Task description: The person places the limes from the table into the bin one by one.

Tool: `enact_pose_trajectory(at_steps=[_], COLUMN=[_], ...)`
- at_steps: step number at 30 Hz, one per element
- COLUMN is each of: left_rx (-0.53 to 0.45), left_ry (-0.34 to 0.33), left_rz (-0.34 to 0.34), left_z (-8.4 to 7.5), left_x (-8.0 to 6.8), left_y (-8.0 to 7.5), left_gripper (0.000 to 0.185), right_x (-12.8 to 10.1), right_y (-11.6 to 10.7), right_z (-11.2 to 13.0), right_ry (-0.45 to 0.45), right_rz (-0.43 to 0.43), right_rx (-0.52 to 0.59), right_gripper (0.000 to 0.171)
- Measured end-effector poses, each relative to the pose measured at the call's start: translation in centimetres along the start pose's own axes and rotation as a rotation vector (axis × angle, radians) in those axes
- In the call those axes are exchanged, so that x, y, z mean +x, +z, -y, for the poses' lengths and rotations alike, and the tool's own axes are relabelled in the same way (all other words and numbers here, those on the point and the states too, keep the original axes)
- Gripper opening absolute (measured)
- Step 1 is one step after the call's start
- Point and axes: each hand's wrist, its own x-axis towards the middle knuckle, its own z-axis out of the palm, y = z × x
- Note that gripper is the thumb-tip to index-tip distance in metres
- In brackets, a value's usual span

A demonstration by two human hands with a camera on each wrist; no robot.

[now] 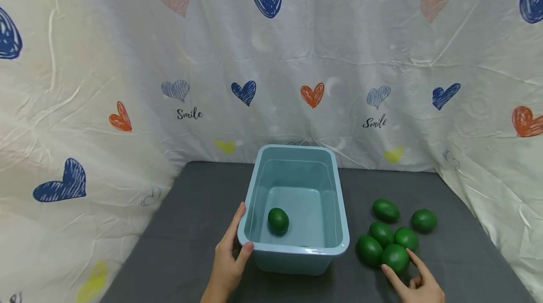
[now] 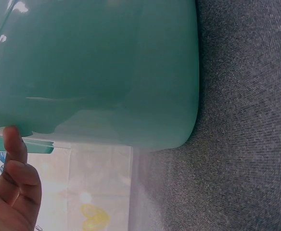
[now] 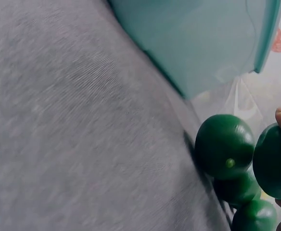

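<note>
A light blue plastic tub [image 1: 292, 249] stands on the table with one smooth dark green oval fruit [image 1: 278, 221] inside, near its left wall. My left hand [image 1: 226, 260] holds the tub's near left corner, thumb at the front rim and fingers along the left side. In the left wrist view its fingertips [image 2: 14, 139] meet the rim. To the tub's right, my right hand [image 1: 417, 282] pinches a green fruit [image 1: 395, 258] between thumb and fingers. That same fruit [image 3: 275, 163] shows between the fingers at the right wrist view's edge, beside another fruit [image 3: 224, 147].
Close around the pinched fruit lie several more, including a left one [image 1: 369, 250] and a far one [image 1: 386, 210]. One fruit [image 1: 424, 220] sits farther right. A dark grey cloth [image 1: 203, 213] covers the table. Behind hangs a white curtain [image 1: 271, 48] printed with hearts.
</note>
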Motion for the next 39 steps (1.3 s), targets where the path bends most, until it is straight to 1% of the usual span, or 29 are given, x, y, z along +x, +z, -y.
enact_pose_trajectory(at_steps=[4,8,13,21,26,33,39], left_rx=[0.019,0.037,0.031,0.065,0.071,0.032,0.034], left_ry=[-0.004,-0.004,-0.012,-0.044,-0.044,-0.016,-0.035], left_rz=[0.01,0.016,0.024,-0.006,-0.016,-0.03,-0.011], left_z=[0.1,0.1,-0.1,-0.4,-0.3,-0.3,-0.2], left_x=[-0.1,-0.1,0.0,0.0,0.1,0.0,-0.1], left_y=[0.0,0.0,0.0,0.2,0.3,0.4,0.3], left_gripper=[0.078,0.078,0.079,0.075,0.075,0.076,0.076], right_x=[-0.2,-0.3,-0.1,0.3,0.5,0.3,0.4], right_y=[0.1,0.2,0.4,0.9,1.1,1.7,2.0], right_z=[0.6,1.0,1.7,3.0,3.8,5.2,6.2], right_ry=[-0.016,-0.015,-0.031,-0.115,-0.176,-0.236,-0.312], right_rz=[-0.023,-0.024,-0.031,-0.099,-0.1,-0.086,-0.119], right_rx=[0.011,0.034,0.06,0.082,0.114,0.137,0.164], right_gripper=[0.086,0.085,0.082,0.078,0.075,0.076,0.073])
